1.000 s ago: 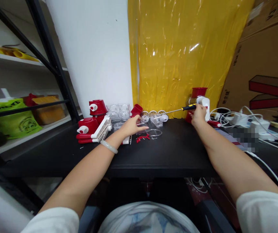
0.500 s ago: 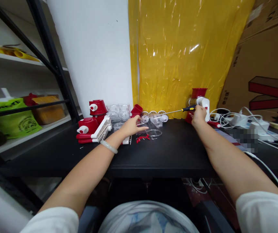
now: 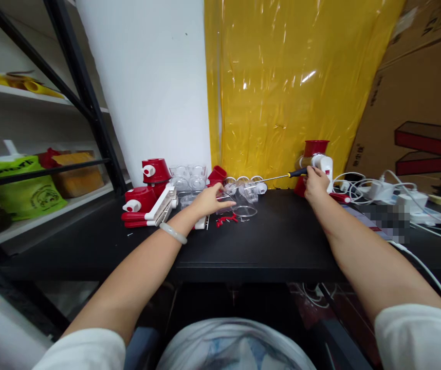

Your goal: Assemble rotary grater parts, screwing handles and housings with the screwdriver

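My right hand (image 3: pixel 316 182) grips a long metal screwdriver (image 3: pixel 296 173) with a black and yellow handle. My left hand (image 3: pixel 209 200) holds a clear, curved plastic part (image 3: pixel 227 198) between thumb and fingers. The screwdriver's tip is at the clear plastic just right of that hand. Small red plastic bits (image 3: pixel 226 220) lie on the black table (image 3: pixel 274 236), closer to me than my left thumb.
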`<state>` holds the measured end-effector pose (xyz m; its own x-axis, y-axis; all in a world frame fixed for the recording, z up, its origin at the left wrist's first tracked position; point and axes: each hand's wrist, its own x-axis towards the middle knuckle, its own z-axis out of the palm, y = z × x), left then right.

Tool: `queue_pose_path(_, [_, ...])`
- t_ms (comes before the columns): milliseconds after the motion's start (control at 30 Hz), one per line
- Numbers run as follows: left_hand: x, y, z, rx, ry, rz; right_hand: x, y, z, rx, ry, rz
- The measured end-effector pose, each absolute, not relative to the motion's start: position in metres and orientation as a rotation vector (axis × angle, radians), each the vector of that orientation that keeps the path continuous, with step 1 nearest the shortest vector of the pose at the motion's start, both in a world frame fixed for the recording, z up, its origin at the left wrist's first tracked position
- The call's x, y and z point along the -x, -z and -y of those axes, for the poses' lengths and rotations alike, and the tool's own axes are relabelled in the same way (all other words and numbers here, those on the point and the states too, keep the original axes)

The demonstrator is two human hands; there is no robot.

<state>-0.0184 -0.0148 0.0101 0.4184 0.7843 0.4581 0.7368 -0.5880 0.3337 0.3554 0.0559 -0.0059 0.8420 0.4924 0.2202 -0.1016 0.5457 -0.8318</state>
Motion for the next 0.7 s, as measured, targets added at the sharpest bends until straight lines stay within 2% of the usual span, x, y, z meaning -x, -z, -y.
queue_pose_path(367, [0.0197,-0.0070,0.0121,-2.567,-0.927,-1.387,-0.3562,0.0018,-0.0545,0.818,-0.516,0.434])
queue_pose_path(700, [0.0193,-0.0082,0.0127,-2.586,-0.906,-1.392,-0.3586,0.0077,-0.0602,0.914,-0.387,0.463])
